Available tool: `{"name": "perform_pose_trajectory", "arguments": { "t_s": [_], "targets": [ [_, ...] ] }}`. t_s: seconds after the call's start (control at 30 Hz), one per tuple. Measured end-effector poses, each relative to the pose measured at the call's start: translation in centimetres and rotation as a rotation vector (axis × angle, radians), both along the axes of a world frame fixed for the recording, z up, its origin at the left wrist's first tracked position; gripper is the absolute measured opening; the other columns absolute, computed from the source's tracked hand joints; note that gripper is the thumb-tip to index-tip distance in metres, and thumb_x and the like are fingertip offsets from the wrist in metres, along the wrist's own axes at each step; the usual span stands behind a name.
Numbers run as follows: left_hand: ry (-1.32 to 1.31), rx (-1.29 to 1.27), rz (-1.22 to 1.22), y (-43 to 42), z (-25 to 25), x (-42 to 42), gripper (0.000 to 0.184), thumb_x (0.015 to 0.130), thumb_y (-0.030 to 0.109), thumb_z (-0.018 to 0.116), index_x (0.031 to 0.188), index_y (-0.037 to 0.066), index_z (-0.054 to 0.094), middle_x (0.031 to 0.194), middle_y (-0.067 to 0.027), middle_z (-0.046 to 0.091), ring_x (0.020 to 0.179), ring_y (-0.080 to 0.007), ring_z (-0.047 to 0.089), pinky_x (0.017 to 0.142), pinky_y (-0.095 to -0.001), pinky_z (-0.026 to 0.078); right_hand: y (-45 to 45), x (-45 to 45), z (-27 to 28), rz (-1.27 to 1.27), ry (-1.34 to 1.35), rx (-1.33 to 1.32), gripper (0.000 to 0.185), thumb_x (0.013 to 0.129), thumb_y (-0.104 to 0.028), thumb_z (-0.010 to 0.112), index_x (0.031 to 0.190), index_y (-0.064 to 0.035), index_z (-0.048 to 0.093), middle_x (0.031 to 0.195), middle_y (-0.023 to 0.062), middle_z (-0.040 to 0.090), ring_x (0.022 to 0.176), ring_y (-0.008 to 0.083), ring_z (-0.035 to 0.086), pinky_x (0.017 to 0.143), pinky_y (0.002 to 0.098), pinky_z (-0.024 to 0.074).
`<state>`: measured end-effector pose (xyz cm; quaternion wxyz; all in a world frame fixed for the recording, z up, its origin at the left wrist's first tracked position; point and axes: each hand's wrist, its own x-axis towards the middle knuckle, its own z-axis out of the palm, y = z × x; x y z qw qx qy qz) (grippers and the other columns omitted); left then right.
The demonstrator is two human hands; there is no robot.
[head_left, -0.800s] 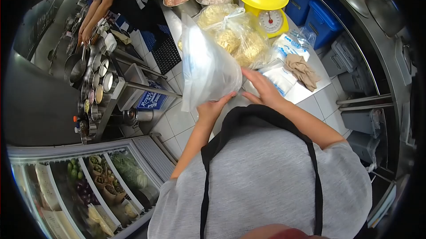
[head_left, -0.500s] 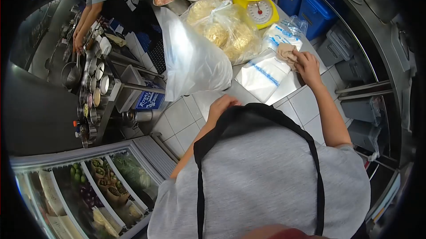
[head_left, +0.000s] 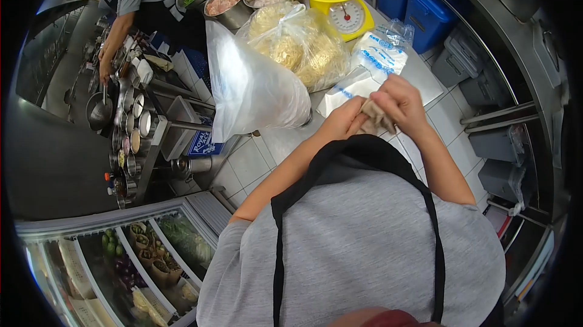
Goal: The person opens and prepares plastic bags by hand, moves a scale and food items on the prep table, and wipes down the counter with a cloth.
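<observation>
Grip first: left hand point(head_left: 347, 119) and right hand point(head_left: 402, 105) are both closed around a crumpled beige cloth point(head_left: 379, 121), bunched up between them. It's in front of the chest, by the near edge of the table point(head_left: 430, 78), with floor tiles point(head_left: 454, 121) showing just past that edge. Can't tell if the cloth touches the tabletop, the hands cover too much.

Right behind the hands there's a flat white plastic packet point(head_left: 341, 94), then a blue-lettered one point(head_left: 381, 55). I'd worry about a knuckle or loose cloth corner catching that nearer packet and dragging it.

Bigger worry imo is the tall translucent plastic bag point(head_left: 252, 87) standing off to the left. Left forearm's not far away, so an elbow swinging out could tip it. Also, if both hands loosened that close to the edge, the cloth might end up on the floor.

Further back: tied clear bag of yellow noodles point(head_left: 322, 62), yellow dial scale point(head_left: 347, 16), metal bowl of raw pink meat point(head_left: 226, 0).
</observation>
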<state>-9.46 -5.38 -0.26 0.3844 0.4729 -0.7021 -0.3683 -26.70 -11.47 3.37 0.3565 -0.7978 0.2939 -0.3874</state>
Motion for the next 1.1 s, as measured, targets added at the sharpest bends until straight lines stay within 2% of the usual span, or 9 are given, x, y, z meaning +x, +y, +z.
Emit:
{"name": "perform_pose_trajectory", "arguments": {
  "t_s": [0.17,0.23,0.3,0.4,0.5,0.6,0.77,0.93,1.1],
  "targets": [
    [-0.464,-0.136,0.109,-1.3,-4.2,0.9,0.028,0.079,0.019,0.059,0.101,0.005,0.051,0.100,-0.0163,0.051,0.092,-0.0319,0.052,0.075,-0.0393,0.040,-3.1,-2.5,0.7,-0.246,-0.190,-0.031,0.017,0.079,-0.016,0.061,0.073,-0.0005,0.060,0.064,0.0044,0.047,0.062,0.0152,0.046,0.057,0.0277,0.0359],
    [-0.538,-0.249,0.139,-1.2,-6.1,1.3,0.026,0.076,0.017,0.062,0.098,0.005,0.054,0.089,-0.0153,0.054,0.083,-0.0325,0.054,0.067,-0.0373,0.042,-4.1,-3.4,1.0,-0.388,-0.131,-0.120,0.020,0.080,-0.019,0.061,0.074,-0.0003,0.062,0.062,0.0039,0.046,0.062,0.0144,0.047,0.058,0.0265,0.0364],
    [-0.463,-0.161,0.136,-1.7,-7.1,1.7,0.022,0.076,0.016,0.063,0.093,0.004,0.056,0.085,-0.0138,0.055,0.078,-0.0302,0.055,0.065,-0.0357,0.042,-5.0,-4.0,-0.2,-0.411,-0.086,-0.062,0.018,0.078,-0.020,0.063,0.080,-0.0017,0.064,0.069,0.0059,0.048,0.068,0.0163,0.050,0.063,0.0261,0.0391],
    [-0.220,0.019,0.223,-1.9,-6.8,1.7,0.016,0.077,0.017,0.064,0.083,0.002,0.058,0.077,-0.0118,0.054,0.072,-0.0273,0.055,0.063,-0.0348,0.042,-5.1,-3.4,-2.9,-0.370,0.361,-0.211,0.030,0.070,-0.019,0.069,0.100,-0.0151,0.064,0.108,0.0106,0.050,0.102,0.0261,0.048,0.086,0.0377,0.0388],
    [-0.020,0.089,0.342,-2.0,-5.7,2.0,0.016,0.078,0.015,0.063,0.077,0.000,0.058,0.072,-0.0120,0.053,0.068,-0.0263,0.052,0.060,-0.0332,0.041,-3.3,-1.8,-2.6,-0.201,0.287,-0.246,0.040,0.067,-0.020,0.071,0.106,-0.0200,0.061,0.117,0.0090,0.048,0.110,0.0249,0.045,0.094,0.0433,0.0326],
    [-0.088,-0.059,0.259,-2.1,-5.3,2.4,0.011,0.078,0.011,0.063,0.083,0.001,0.060,0.076,-0.0092,0.055,0.067,-0.0209,0.053,0.061,-0.0287,0.041,-2.1,0.2,-3.2,-0.067,0.422,-0.363,0.038,0.067,-0.016,0.070,0.103,-0.0176,0.061,0.107,0.0060,0.053,0.105,0.0218,0.048,0.097,0.0441,0.0291],
    [-0.352,-0.727,0.151,-0.7,-2.4,1.4,0.021,0.075,0.013,0.065,0.093,0.005,0.060,0.086,-0.0082,0.059,0.077,-0.0277,0.054,0.067,-0.0344,0.043,-4.0,1.3,-2.8,0.082,0.559,-0.261,0.017,0.071,-0.012,0.065,0.088,-0.0106,0.059,0.088,0.0042,0.054,0.094,0.0218,0.052,0.089,0.0398,0.0339],
    [-0.518,-0.276,-0.095,-0.8,-5.4,0.7,0.041,0.079,0.029,0.061,0.114,0.009,0.053,0.122,-0.0166,0.045,0.114,-0.0338,0.043,0.095,-0.0431,0.035,-5.3,3.1,0.3,0.255,0.524,-0.186,0.010,0.074,-0.011,0.062,0.081,-0.0054,0.058,0.079,0.0068,0.054,0.082,0.0248,0.055,0.072,0.0357,0.0416],
    [-0.680,-0.204,0.036,-1.1,-8.4,2.0,0.052,0.078,0.038,0.059,0.124,0.016,0.047,0.135,-0.0203,0.030,0.126,-0.0357,0.028,0.102,-0.0501,0.025,-6.5,3.3,4.8,-0.067,0.103,-0.350,0.004,0.079,-0.006,0.059,0.081,-0.0021,0.058,0.078,0.0066,0.054,0.071,0.0191,0.055,0.066,0.0284,0.0436]
  ]
}}
